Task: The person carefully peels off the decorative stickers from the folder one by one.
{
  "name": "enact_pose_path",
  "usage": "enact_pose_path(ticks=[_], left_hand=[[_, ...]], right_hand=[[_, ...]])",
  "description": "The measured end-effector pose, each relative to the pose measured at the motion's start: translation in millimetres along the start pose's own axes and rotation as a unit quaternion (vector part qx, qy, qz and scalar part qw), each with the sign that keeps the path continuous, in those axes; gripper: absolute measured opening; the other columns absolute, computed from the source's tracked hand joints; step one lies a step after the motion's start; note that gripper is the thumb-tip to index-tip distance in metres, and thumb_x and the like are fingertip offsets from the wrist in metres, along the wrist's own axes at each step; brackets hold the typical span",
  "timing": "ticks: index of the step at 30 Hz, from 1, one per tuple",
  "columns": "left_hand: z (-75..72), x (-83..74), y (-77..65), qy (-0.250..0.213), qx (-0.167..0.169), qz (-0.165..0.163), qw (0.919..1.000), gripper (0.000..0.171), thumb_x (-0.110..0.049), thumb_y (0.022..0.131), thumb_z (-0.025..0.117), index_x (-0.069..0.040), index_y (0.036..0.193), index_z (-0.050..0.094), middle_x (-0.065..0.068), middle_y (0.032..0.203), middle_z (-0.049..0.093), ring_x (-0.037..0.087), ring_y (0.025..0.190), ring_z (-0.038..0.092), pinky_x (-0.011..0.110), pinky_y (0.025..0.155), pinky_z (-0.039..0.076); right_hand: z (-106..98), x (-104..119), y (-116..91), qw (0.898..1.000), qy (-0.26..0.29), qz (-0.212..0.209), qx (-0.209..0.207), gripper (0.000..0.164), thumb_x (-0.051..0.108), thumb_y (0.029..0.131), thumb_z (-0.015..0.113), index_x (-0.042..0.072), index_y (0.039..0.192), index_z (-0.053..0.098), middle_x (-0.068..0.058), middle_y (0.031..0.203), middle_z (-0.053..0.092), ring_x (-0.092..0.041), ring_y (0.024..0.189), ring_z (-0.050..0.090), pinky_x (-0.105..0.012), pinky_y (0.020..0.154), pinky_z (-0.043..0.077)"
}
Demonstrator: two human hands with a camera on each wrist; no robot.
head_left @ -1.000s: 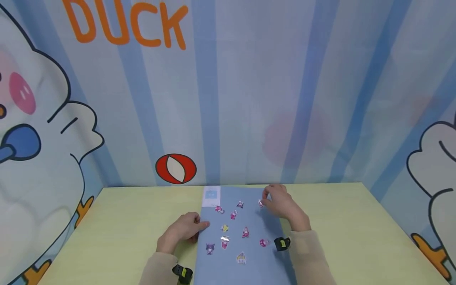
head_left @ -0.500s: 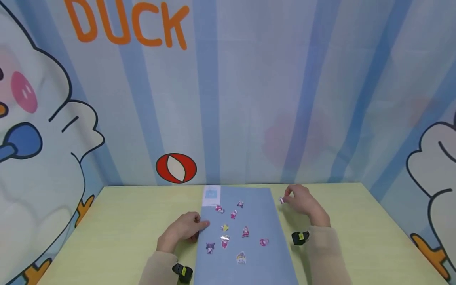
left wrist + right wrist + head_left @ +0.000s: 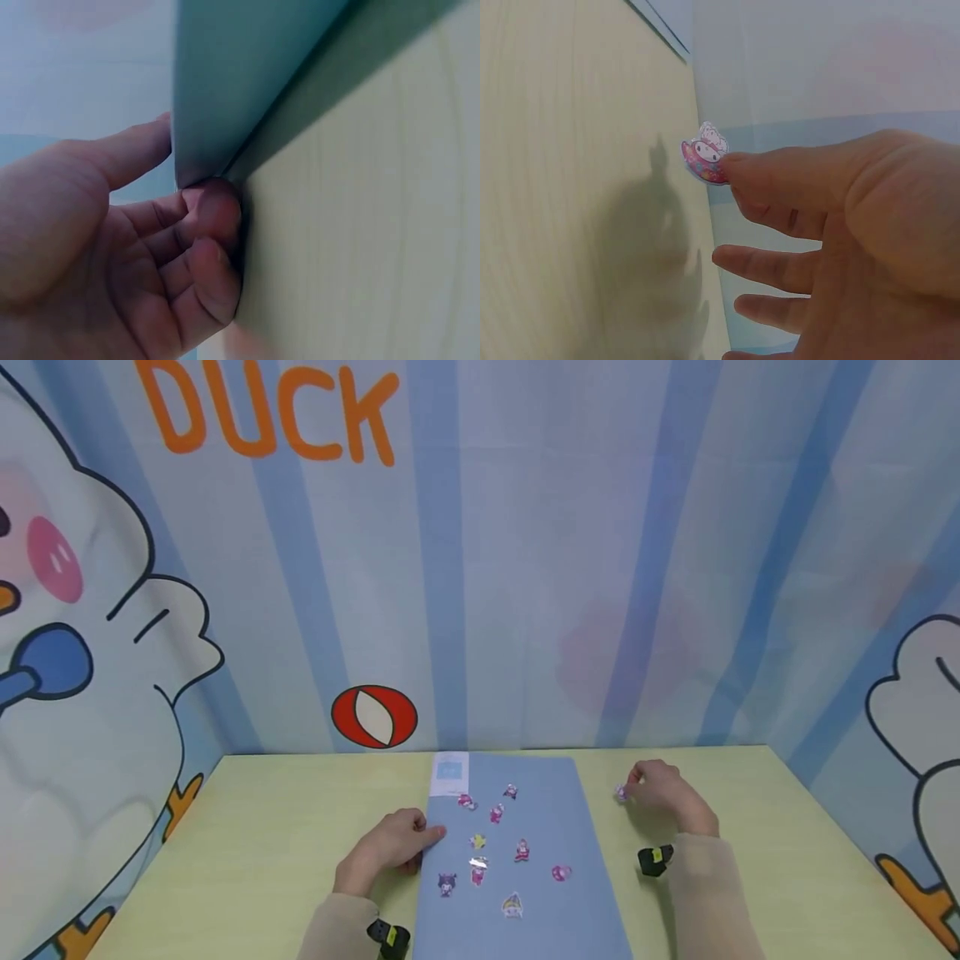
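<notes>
We see the left hand (image 3: 390,842) at the left edge of the blue board (image 3: 543,827), grasping it: the thumb lies over the edge and the curled fingers are tucked beneath, close against the table (image 3: 795,868). The right hand (image 3: 670,795) pinches a small pink sticker (image 3: 704,155) between thumb and forefinger, the other fingers spread apart. That sticker is held past the board's right edge, above the tabletop, where its shadow falls apart from it.

Between the right hand and the table's right edge we have a broad stretch of tabletop; another spreads left of the left hand. The striped backdrop (image 3: 517,568) limits reach just behind the board's far edge. A white card (image 3: 449,787) fills the board's far left corner, and scattered stickers (image 3: 522,851) leave blue gaps, widest along the right side.
</notes>
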State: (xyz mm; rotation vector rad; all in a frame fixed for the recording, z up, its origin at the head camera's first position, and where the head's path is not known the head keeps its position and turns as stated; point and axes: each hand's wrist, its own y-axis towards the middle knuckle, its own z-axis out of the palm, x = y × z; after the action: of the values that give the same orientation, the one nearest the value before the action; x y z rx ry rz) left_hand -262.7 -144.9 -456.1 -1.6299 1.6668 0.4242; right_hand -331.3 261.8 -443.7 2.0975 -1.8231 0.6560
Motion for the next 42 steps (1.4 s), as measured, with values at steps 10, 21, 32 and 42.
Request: enact_pose_path(ticks=[10, 21, 32, 42], left_hand=[[14.3, -9.0, -0.1, 0.032, -0.054, -0.006, 0.998, 0.042, -0.042, 0.094, 0.062, 0.0, 0.093, 0.059, 0.008, 0.068, 0.056, 0.019, 0.06, 0.053, 0.029, 0.054, 0.04], [19.7, -15.5, -1.3, 0.033, -0.076, -0.039, 0.9958, 0.039, -0.032, 0.092, 0.069, 0.005, 0.101, 0.061, 0.009, 0.068, 0.056, 0.018, 0.058, 0.055, 0.028, 0.052, 0.042], [17.5, -11.9, 2.0, 0.01, -0.06, -0.02, 0.9979, 0.033, -0.026, 0.093, 0.069, 0.004, 0.102, 0.061, 0.006, 0.07, 0.061, 0.017, 0.057, 0.061, 0.029, 0.056, 0.049], [15.0, -11.0, 0.9, 0.007, -0.054, -0.013, 0.9984, 0.026, -0.024, 0.093, 0.068, 0.002, 0.093, 0.061, 0.006, 0.068, 0.061, 0.017, 0.055, 0.061, 0.031, 0.057, 0.05]], right_hand=[[3.6, -5.0, 4.3, 1.0, -0.02, 0.01, 0.013, 0.012, 0.016, 0.091, 0.061, 0.005, 0.085, 0.059, -0.009, 0.085, 0.055, -0.031, 0.085, 0.047, -0.04, 0.07, 0.039], [3.0, -1.9, 3.0, 0.999, -0.039, 0.011, 0.019, 0.018, 0.021, 0.09, 0.066, 0.006, 0.081, 0.06, -0.009, 0.084, 0.055, -0.032, 0.085, 0.047, -0.043, 0.073, 0.04], [3.8, -2.3, 0.9, 0.997, -0.049, 0.058, 0.02, 0.02, 0.021, 0.089, 0.07, 0.009, 0.077, 0.059, -0.011, 0.088, 0.05, -0.041, 0.092, 0.046, -0.056, 0.073, 0.042], [3.0, -1.7, -1.2, 0.996, -0.033, 0.078, 0.017, 0.025, 0.024, 0.088, 0.072, 0.006, 0.095, 0.056, -0.018, 0.101, 0.051, -0.043, 0.099, 0.043, -0.06, 0.075, 0.039]])
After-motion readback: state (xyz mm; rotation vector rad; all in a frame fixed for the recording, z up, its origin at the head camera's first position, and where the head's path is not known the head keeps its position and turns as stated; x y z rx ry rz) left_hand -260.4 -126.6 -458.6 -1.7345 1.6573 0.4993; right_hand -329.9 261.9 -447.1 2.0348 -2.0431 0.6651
